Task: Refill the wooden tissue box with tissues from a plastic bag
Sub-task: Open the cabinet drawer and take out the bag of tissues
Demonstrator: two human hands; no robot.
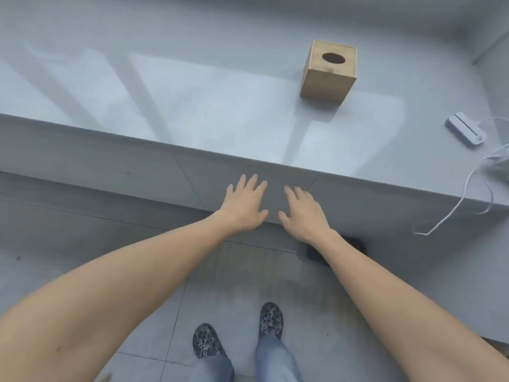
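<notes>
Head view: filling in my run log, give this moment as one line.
left hand: open, empty | right hand: open, empty | wooden tissue box: on counter, untouched | plastic bag: unseen

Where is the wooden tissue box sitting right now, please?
In the head view, the wooden tissue box stands upright on the grey counter, far right of centre, beyond both hands and up-left of the white device.

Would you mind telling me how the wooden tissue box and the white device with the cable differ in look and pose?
The wooden tissue box is a tan cube standing upright, with a dark oval opening on top; the white device is flat, elongated and lies low, with a slot along its length. The box stands farther back with nothing attached; the device lies at the right with a white cable leading from it, and cable hangs over the edge. Both rest on the grey counter, untouched by either hand.
</notes>
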